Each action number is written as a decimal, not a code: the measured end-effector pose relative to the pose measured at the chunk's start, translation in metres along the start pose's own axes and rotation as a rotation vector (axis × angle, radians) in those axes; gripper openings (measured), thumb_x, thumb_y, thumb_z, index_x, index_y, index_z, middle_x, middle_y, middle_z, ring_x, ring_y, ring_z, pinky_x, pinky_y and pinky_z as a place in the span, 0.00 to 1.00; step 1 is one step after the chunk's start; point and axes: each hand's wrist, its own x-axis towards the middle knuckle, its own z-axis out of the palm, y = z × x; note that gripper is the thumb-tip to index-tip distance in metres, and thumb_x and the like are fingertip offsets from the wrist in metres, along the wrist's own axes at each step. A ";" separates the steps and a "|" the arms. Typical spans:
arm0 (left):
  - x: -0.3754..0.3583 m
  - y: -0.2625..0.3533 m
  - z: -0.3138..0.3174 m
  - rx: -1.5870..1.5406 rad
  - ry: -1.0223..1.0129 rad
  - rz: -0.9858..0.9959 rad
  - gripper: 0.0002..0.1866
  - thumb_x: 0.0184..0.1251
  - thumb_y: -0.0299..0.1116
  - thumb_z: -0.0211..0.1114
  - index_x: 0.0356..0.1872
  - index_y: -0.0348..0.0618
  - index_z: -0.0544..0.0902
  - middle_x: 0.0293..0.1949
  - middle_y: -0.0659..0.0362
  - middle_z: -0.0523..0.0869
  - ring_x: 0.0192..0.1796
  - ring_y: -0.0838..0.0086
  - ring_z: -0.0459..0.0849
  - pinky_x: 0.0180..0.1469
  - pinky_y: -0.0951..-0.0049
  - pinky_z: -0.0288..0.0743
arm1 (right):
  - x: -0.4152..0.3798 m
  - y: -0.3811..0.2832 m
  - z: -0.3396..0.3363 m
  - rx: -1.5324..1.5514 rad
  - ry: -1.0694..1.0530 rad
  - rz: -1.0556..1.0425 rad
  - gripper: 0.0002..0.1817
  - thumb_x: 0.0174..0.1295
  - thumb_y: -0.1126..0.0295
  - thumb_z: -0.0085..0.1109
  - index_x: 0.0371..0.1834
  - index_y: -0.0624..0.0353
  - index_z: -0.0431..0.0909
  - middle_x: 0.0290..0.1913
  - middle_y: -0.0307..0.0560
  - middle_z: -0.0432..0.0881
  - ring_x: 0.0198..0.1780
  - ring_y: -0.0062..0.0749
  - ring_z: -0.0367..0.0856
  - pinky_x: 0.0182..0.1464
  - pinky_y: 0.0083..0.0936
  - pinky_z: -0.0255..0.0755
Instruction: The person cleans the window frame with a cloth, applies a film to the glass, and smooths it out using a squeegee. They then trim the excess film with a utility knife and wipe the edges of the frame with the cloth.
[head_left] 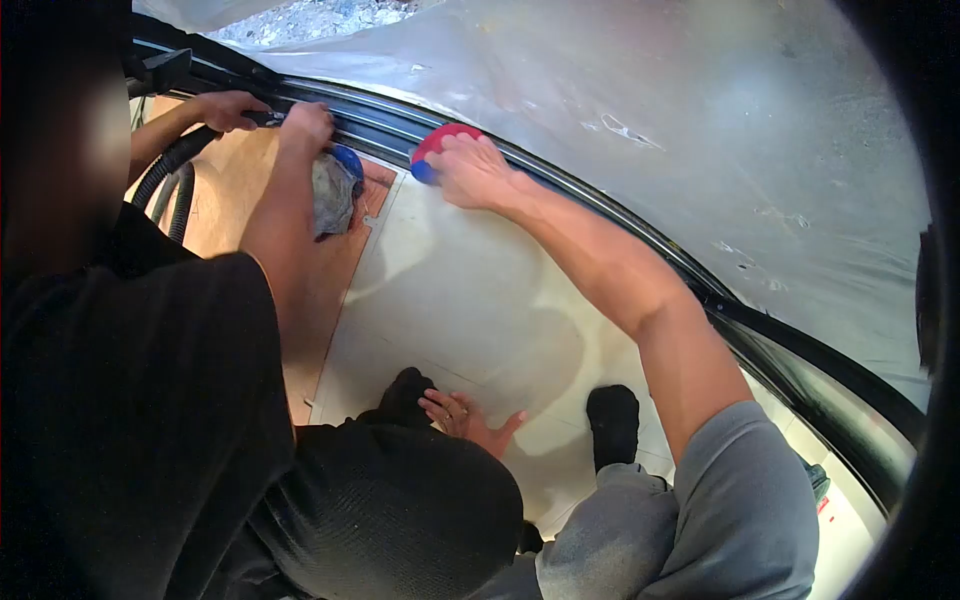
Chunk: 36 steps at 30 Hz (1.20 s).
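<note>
My right hand [467, 168] is closed on a red and blue pad [448, 138], pressed against the dark metal floor track [375, 125]. Whether the pad is a sponge or a folded cloth I cannot make out. Low in the middle, my left hand [468, 420] rests on the pale floor [450, 280] with its fingers spread, thumb out to the right, and a ring on one finger. Its wrist is hidden behind a co-worker's black-clothed leg [400, 500]. The left hand holds nothing visible.
The co-worker's hands [305, 124] hold a black ribbed hose [172, 165] at the track. Near them a greyish, crumpled rag [333, 195] and something blue lie on wood-coloured flooring [318, 290]. Clear plastic sheeting [690, 110] hangs beyond the track. A black-socked foot [612, 425] stands at right.
</note>
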 end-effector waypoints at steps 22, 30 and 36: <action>0.000 -0.005 0.005 0.118 0.007 -0.028 0.64 0.56 0.79 0.58 0.72 0.21 0.59 0.73 0.17 0.40 0.76 0.21 0.32 0.76 0.30 0.36 | -0.013 0.003 -0.010 -0.095 -0.063 -0.030 0.18 0.57 0.69 0.56 0.52 0.51 0.83 0.49 0.46 0.81 0.56 0.44 0.78 0.54 0.46 0.71; -0.004 -0.014 0.011 0.222 0.092 0.011 0.65 0.55 0.82 0.54 0.72 0.23 0.61 0.75 0.21 0.43 0.78 0.26 0.38 0.76 0.32 0.38 | -0.015 0.012 -0.017 0.051 -0.180 -0.015 0.15 0.57 0.71 0.56 0.47 0.55 0.82 0.54 0.50 0.78 0.57 0.45 0.78 0.58 0.43 0.75; 0.000 0.012 -0.013 0.310 -0.052 -0.072 0.64 0.56 0.82 0.53 0.73 0.25 0.62 0.74 0.21 0.46 0.78 0.26 0.41 0.75 0.31 0.40 | 0.012 -0.001 -0.016 -0.132 -0.178 -0.064 0.21 0.57 0.70 0.55 0.57 0.51 0.80 0.49 0.48 0.79 0.57 0.47 0.77 0.52 0.46 0.73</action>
